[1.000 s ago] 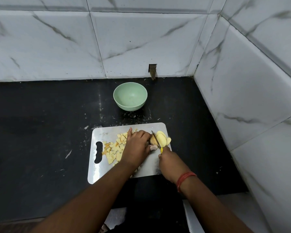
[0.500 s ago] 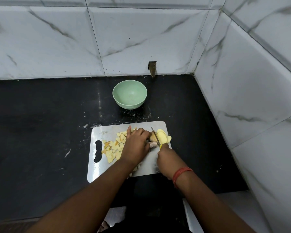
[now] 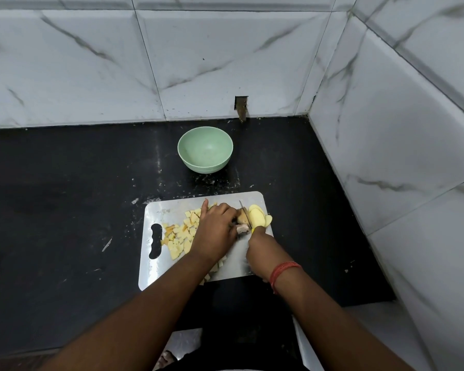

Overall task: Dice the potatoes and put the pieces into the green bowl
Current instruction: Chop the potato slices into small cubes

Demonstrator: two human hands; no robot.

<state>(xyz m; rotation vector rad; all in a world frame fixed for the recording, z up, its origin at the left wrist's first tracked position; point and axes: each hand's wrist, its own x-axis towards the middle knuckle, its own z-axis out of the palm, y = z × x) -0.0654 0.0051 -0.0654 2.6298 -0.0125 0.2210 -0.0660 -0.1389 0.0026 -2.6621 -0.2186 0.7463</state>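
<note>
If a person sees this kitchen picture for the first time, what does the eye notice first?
First, the two hands at the steel cutting board: the left hand steadies a potato and the right hand slices it with a knife. Behind stands the empty green bowl.

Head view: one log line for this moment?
stage: slicing | left hand: holds potato | right hand: grips knife | slices: board | bowl: empty

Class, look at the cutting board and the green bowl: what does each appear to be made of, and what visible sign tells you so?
Cutting board: probably steel, since its bare silvery face shows a dull sheen and smeared reflections. Green bowl: matte pale green with no gloss, likely plastic or a fibre composite; the look leaves it open.
</note>
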